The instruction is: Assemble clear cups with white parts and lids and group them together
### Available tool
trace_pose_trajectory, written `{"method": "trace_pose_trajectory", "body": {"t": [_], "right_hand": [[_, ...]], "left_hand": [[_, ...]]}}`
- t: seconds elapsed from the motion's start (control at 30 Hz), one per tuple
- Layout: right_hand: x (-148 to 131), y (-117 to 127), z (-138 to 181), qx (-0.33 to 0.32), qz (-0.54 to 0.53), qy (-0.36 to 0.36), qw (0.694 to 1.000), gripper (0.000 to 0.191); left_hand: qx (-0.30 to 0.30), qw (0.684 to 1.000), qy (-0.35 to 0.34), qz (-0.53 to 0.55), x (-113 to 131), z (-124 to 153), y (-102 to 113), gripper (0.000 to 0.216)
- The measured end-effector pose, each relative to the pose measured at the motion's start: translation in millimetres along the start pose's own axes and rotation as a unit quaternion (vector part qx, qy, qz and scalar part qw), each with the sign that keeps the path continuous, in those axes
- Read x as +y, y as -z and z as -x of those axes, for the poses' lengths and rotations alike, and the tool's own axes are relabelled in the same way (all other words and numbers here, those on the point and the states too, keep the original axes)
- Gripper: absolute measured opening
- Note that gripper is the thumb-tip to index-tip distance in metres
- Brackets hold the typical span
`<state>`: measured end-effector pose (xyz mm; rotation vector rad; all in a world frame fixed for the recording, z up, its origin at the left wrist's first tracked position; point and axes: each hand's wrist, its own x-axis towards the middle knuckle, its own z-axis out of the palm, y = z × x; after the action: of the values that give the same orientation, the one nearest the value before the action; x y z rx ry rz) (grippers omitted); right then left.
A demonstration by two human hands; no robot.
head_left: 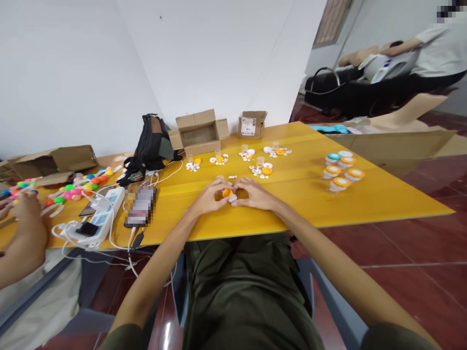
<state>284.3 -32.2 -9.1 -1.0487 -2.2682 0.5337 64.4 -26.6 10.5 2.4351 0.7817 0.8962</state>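
Note:
My left hand (211, 195) and my right hand (253, 193) rest together on the yellow table (292, 204), fingers curled around a small orange cap (227, 193) with a white piece beneath it. Both hands pinch this small part between their fingertips. Just beyond them lie several little heaps of white and orange parts (260, 170) with small clear cups. A cluster of finished small jars with orange and teal lids (341, 172) stands to the right.
A phone (139, 206), power strips (100, 218) with white cables, a black backpack (151, 148) and open cardboard boxes (200, 131) sit left and behind. Another person's arm (22, 238) works at colourful parts on the far left. A person sits at the back right.

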Motion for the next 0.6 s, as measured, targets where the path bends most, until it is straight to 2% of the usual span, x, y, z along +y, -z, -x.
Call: {"method": "trace_pose_trajectory", "body": {"t": [0.2,0.6], "right_hand": [[2.0,-1.4,-0.4,0.003,0.005,-0.008,1.0,0.031],[3.4,-2.4,-2.2,0.013,-0.011,0.003,1.0,0.03]], "left_hand": [[-0.018,1.0,-0.003,0.015,0.5,0.0,-2.9,0.022],[-0.014,0.999,-0.01,0.029,2.5,0.0,-3.6,0.019]]}}
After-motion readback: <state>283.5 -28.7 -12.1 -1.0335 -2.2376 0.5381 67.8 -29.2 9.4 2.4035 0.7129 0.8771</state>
